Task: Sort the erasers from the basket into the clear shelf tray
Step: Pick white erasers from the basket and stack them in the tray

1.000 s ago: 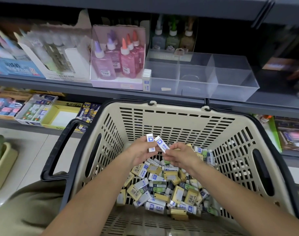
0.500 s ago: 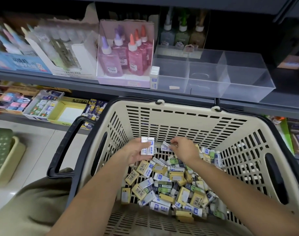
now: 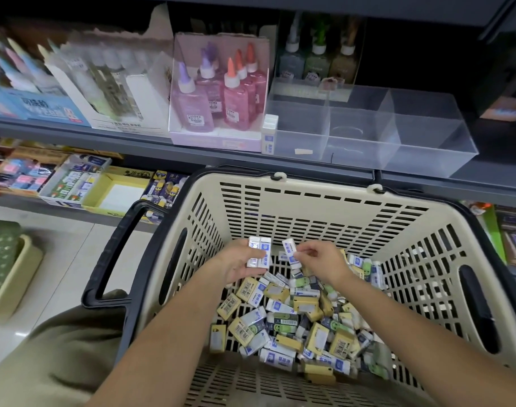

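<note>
Both my hands hold small white erasers over the basket [image 3: 309, 207].

My left hand [image 3: 239, 267] has its fingers curled round two white erasers [image 3: 259, 254], side by side and standing up. My right hand [image 3: 321, 259] pinches one more eraser [image 3: 290, 254] just beside them, tilted. The clear shelf tray [image 3: 368, 136] is up ahead, nearer my right hand. The pile [image 3: 295, 318] below is blocky and paper-wrapped.

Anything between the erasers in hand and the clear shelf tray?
Only the basket's far wall rises between the held erasers and the clear tray above; nothing else visible.
</note>
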`<state>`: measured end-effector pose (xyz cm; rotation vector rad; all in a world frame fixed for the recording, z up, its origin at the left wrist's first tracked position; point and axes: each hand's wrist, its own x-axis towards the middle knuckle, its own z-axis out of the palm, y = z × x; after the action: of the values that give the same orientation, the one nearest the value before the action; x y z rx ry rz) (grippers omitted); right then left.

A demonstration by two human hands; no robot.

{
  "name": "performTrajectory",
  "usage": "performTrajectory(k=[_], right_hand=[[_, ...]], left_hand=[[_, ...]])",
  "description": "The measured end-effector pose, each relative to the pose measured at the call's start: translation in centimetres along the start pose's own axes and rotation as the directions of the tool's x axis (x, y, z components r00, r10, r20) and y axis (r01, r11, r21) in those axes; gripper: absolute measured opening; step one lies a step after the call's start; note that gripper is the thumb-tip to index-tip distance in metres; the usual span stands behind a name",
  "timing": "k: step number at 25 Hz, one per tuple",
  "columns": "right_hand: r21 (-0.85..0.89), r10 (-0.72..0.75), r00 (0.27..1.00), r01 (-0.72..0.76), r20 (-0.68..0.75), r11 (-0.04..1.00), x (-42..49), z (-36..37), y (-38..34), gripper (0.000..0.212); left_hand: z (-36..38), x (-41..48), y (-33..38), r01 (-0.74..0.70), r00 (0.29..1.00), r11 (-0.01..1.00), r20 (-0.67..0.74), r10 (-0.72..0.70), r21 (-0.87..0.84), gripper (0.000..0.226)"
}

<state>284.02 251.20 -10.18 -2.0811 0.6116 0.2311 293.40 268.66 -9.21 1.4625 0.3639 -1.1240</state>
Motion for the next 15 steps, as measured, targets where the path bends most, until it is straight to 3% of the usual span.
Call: performTrajectory(k=[1,7,11,15], right_hand=[[0.119,0.027,0.999,-0.03,0.024,0.992,-0.3,-0.4,-0.3,0.011],[0.312,0.067,0.969,-0.142,0.24,0.939,-2.5,-1.9,-2.0,0.015],[0.201,-0.008,0.974,-0.039,0.228,0.979,-3.1,-2.5,-2.3,0.025],[0.302,0.011,0.996,-0.039,0.093,0.952,-2.8,-2.7,-2.7,0.022]], left_hand=[[0.2,-0.1,0.1,-0.002,1.0,1.0,0.006,0.002,-0.007,0.027],[1.7,-1.1,0.4,-0.027,0.998,0.998,0.064,0.024,0.05,0.018],[2.1,-1.3,0.7,-0.02,0.993,0.998,0.119,0.013,0.057,0.015],[2.1,-1.7,0.8,-0.022,0.97,0.992,0.241,-0.009,0.127,0.029]])
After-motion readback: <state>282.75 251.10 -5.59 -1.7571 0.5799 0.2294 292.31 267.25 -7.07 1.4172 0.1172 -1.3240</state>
